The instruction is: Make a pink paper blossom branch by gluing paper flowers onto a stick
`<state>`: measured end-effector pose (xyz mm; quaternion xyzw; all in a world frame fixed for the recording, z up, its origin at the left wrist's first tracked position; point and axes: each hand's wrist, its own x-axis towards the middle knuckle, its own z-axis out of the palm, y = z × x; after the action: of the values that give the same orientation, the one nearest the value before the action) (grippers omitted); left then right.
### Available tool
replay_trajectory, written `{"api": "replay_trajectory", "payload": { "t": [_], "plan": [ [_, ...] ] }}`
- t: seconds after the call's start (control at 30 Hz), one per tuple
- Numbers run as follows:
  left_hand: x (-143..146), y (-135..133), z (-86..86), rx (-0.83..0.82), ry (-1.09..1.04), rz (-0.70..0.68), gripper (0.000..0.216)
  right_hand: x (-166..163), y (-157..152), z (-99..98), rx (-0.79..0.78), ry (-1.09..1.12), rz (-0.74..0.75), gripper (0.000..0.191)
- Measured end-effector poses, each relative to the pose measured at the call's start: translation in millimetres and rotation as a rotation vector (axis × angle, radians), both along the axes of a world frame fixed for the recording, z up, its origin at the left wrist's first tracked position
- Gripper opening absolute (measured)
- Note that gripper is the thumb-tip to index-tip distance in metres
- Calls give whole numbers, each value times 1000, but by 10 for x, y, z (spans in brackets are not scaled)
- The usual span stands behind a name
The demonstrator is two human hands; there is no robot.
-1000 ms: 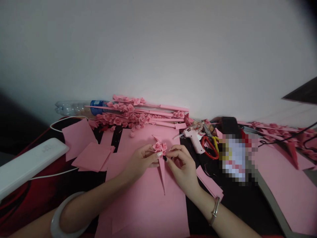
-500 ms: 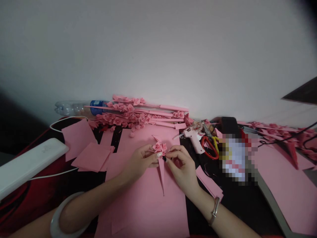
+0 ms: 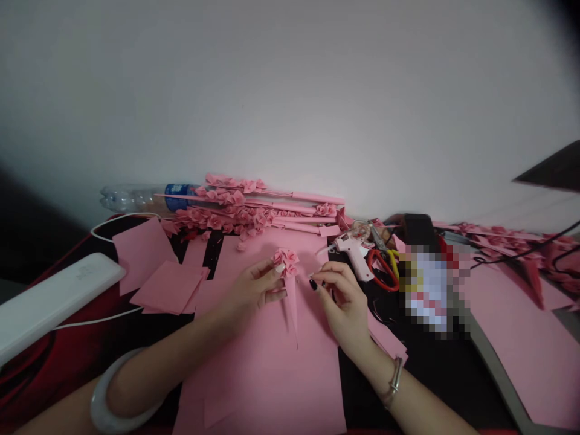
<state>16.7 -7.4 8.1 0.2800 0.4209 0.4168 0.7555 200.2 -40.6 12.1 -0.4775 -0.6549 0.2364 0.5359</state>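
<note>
My left hand (image 3: pixel 251 290) pinches a pink paper flower (image 3: pixel 286 264) just below its folded blossoms. From the blossom cluster a pointed paper cone (image 3: pixel 292 308) hangs down, its tip over the pink sheets. To the right of the flower and apart from it is my right hand (image 3: pixel 342 302). Its fingers are loosely bent, with the thumb and forefinger slightly apart; I make out nothing between them. Beneath both hands lie large pink paper sheets (image 3: pixel 272 374).
Finished paper flower stems (image 3: pixel 254 211) lie by the wall beside a plastic bottle (image 3: pixel 131 196). A glue gun (image 3: pixel 356 254) and red-handled scissors (image 3: pixel 383 270) lie right. Square papers (image 3: pixel 167 285) and a white power bank-like block (image 3: pixel 58 299) are left.
My right hand has let go of the flower and drawn back to the right. My left hand has shifted slightly left, turning the flower so its blossoms show more.
</note>
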Motion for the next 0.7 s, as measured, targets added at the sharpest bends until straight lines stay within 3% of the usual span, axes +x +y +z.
{"api": "replay_trajectory", "payload": {
  "t": [0.33, 0.7],
  "plan": [
    [4, -14, 40, 2, -47, -23, 30, -42, -39, -11, 91, -132, 126, 41],
    [8, -18, 20, 24, -23, -43, 33, -47, -39, -24, 84, -152, 128, 42]
  ]
}}
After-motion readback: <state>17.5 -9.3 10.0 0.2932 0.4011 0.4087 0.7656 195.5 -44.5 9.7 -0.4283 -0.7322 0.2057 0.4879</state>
